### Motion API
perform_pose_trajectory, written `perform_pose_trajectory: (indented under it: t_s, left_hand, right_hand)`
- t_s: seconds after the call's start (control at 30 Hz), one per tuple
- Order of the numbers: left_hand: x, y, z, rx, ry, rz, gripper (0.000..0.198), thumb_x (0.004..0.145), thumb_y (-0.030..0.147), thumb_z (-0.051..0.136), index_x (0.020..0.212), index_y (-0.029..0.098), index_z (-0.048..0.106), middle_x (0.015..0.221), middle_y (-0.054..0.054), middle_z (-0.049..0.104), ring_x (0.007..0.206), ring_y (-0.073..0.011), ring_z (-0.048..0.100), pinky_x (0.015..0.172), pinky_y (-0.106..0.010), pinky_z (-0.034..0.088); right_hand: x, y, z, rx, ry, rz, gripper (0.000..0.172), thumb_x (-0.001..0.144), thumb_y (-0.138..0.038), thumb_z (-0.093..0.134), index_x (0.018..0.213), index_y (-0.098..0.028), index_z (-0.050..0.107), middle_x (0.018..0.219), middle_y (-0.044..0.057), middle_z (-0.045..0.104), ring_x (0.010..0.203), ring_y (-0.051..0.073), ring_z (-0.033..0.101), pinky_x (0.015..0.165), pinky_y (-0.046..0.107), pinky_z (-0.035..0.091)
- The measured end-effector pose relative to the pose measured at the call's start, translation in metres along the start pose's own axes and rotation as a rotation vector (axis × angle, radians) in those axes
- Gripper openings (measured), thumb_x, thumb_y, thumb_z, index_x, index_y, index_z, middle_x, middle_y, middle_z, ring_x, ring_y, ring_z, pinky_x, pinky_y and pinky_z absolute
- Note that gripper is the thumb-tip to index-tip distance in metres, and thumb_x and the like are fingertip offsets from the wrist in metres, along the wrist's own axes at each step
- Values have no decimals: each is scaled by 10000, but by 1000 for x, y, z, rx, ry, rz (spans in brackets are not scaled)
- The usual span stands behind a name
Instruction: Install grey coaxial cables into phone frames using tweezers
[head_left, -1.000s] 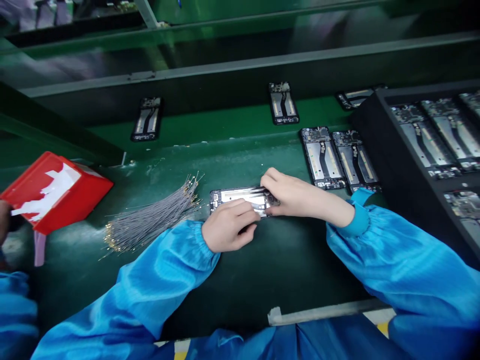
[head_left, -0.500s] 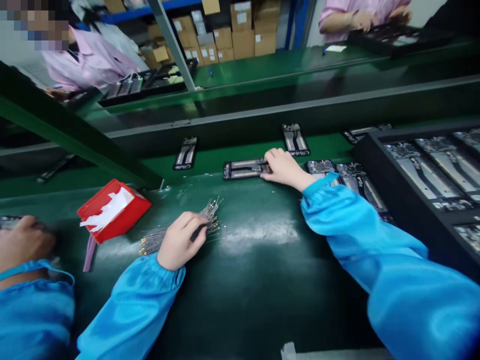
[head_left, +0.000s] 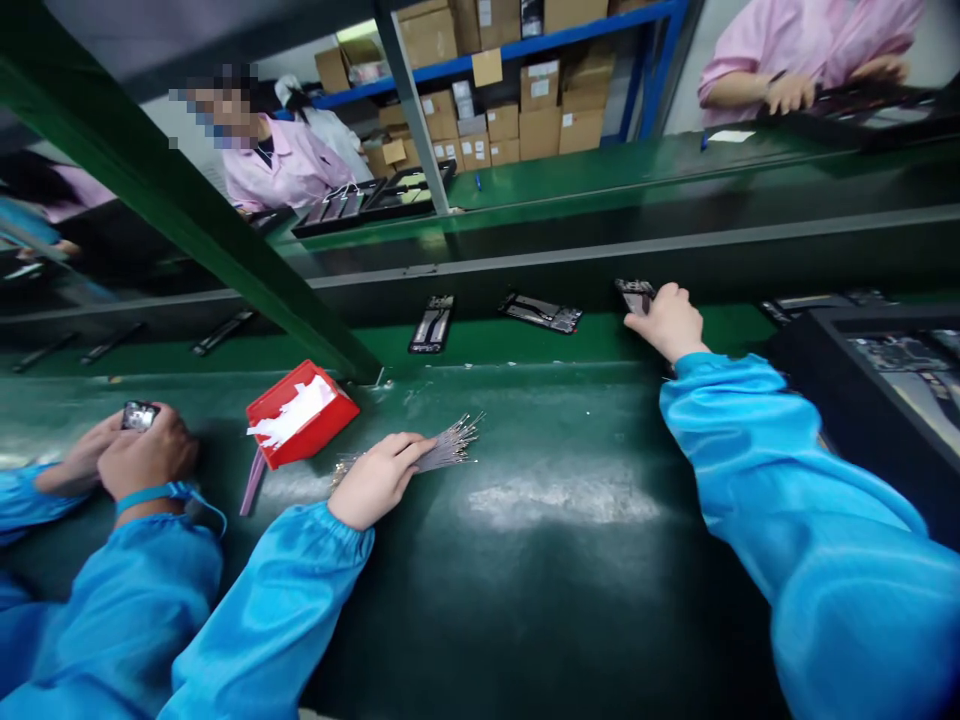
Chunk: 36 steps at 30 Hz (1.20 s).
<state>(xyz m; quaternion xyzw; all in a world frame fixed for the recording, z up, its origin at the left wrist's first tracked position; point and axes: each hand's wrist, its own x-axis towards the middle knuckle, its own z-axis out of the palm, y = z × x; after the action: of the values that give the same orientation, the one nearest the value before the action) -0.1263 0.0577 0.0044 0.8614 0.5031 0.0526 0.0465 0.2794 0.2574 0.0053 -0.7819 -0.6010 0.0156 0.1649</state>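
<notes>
My left hand (head_left: pixel 379 480) lies over a bundle of thin wire cables (head_left: pixel 452 443) with small metal ends, its fingers closed around the middle. The cable ends fan out past my fingertips on the green bench. Further back, my right hand (head_left: pixel 670 325) grips an opened phone (head_left: pixel 632 290) by its right part, which my fingers cover. To the left of it, another opened phone (head_left: pixel 541 312) lies askew on the back strip. A third opened phone (head_left: pixel 433 324) rests farther left, near the green post.
A red bin (head_left: pixel 304 415) with white paper stands left of the cables, a purple strip (head_left: pixel 253 480) beside it. A black tray (head_left: pixel 862 400) of phones is at right. A co-worker's hands (head_left: pixel 150 450) hold a part at left. A green post (head_left: pixel 225 240) slants across.
My right hand has left one phone, now lying askew farther back, and taken hold of another at the back. My left hand stays at the cables. The view has shifted left.
</notes>
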Motion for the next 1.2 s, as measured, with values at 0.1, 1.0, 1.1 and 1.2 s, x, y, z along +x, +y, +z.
perform_pose_trajectory:
  t_s: [0.1, 1.0, 1.1, 1.2]
  left_hand:
    - [1, -4, -6, -30, -20, 0, 413, 786, 60, 386, 1155, 204, 502, 1096, -70, 550, 991, -187, 525, 874, -356, 470]
    - [67, 100, 34, -268, 97, 104, 88, 840, 188, 488, 811, 180, 570, 802, -10, 551, 741, -121, 526, 694, -235, 434]
    - [65, 103, 36, -310, 129, 102, 97, 831, 163, 470, 802, 164, 563, 785, -19, 535, 725, -122, 512, 678, -230, 431]
    - [61, 107, 36, -293, 139, 103, 113, 820, 151, 451, 788, 158, 559, 774, -23, 524, 717, -125, 501, 668, -231, 421]
  right_hand:
    - [-25, -1, -17, 98, 24, -90, 521, 713, -437, 550, 1068, -78, 421, 1016, 190, 525, 870, 287, 543, 650, 336, 374]
    - [-217, -31, -5, 228, -182, -999, 219, 808, -374, 529, 742, -173, 471, 695, 52, 505, 671, 203, 456, 593, 323, 350]
    - [-211, -36, -11, 605, -249, -827, 149, 870, -274, 419, 746, -192, 428, 741, 40, 494, 723, 181, 463, 643, 312, 378]
    - [-206, -40, -16, 889, -320, -677, 159, 905, -246, 340, 803, -200, 453, 826, 35, 505, 805, 163, 483, 736, 320, 394]
